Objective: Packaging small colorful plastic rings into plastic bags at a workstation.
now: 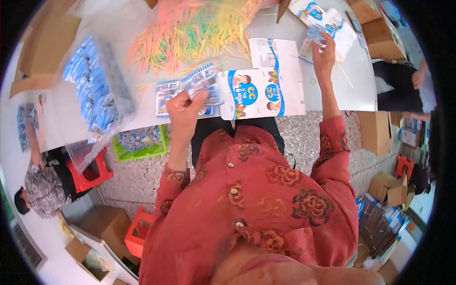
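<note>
My left hand (184, 110) is closed on a small blue-and-white packet (201, 80), held tilted above the table's near edge. Under and beside it lie more such packets (166, 92). Out to the right, my right hand (324, 56) pinches a small clear packet with blue marks (309, 43). Between my hands a flat, unfolded white-and-blue printed carton (289, 97) lies on the table, its near end at the table edge. Past my left hand spreads a big heap of thin pink, yellow and green sticks (190, 45).
A clear bag full of blue packets (90, 90) lies on the left of the table (137, 111). More printed cartons (316, 16) lie at the far right. Below are a green crate (161, 152) with packets and a red stool (97, 173). Other people sit left and stand right.
</note>
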`<state>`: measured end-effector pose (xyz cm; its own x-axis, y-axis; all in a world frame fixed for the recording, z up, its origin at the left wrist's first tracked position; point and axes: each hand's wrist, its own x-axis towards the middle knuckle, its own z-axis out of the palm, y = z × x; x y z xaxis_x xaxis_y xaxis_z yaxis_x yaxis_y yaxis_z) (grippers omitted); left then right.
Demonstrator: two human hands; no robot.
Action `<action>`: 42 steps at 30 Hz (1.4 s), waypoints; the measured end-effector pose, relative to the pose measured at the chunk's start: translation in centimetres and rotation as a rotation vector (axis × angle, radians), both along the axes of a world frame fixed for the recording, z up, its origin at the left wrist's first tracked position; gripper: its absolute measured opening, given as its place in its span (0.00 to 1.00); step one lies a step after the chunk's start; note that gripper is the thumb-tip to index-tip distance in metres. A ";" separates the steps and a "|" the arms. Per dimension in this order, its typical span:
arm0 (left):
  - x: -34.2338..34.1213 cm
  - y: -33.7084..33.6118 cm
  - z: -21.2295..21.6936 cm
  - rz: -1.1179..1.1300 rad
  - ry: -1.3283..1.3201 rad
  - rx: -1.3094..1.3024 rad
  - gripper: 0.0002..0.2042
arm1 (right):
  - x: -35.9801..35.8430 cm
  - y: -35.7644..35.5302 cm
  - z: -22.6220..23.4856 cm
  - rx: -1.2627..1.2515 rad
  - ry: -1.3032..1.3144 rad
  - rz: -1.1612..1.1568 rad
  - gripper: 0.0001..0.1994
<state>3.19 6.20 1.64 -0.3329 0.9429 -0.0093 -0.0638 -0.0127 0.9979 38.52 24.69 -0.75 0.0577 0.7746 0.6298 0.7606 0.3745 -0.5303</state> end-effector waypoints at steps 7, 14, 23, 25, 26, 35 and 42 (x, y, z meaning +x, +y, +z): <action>1.1 -0.7 1.3 -0.170 -0.087 0.046 0.07 | -13.8 -7.4 7.8 -0.639 0.207 1.014 0.19; 0.7 -1.5 1.9 -0.234 -0.061 0.066 0.08 | -17.7 -8.6 9.3 -0.905 0.112 1.146 0.11; 1.2 -1.4 1.8 -0.130 0.201 0.105 0.04 | -17.9 -10.2 9.2 -0.537 0.091 0.990 0.07; 1.2 -1.4 1.8 -0.109 0.253 0.121 0.05 | -17.8 -10.4 9.2 -0.481 0.058 1.028 0.08; 1.2 -1.5 1.8 -0.089 0.247 0.102 0.06 | -17.8 -10.6 9.2 -0.481 0.060 1.027 0.08; 0.9 -1.4 1.3 -0.051 0.084 0.150 0.06 | -17.6 -11.6 11.1 -0.291 0.093 0.963 0.16; 0.8 -1.6 1.1 -0.050 0.161 0.170 0.06 | -18.3 -12.3 9.9 -0.041 -0.138 0.908 0.16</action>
<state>4.03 4.57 2.76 -0.2702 0.9416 0.2009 0.0917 -0.1826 0.9789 20.20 12.39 9.20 -0.6577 0.5072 0.5569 0.2408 0.8421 -0.4826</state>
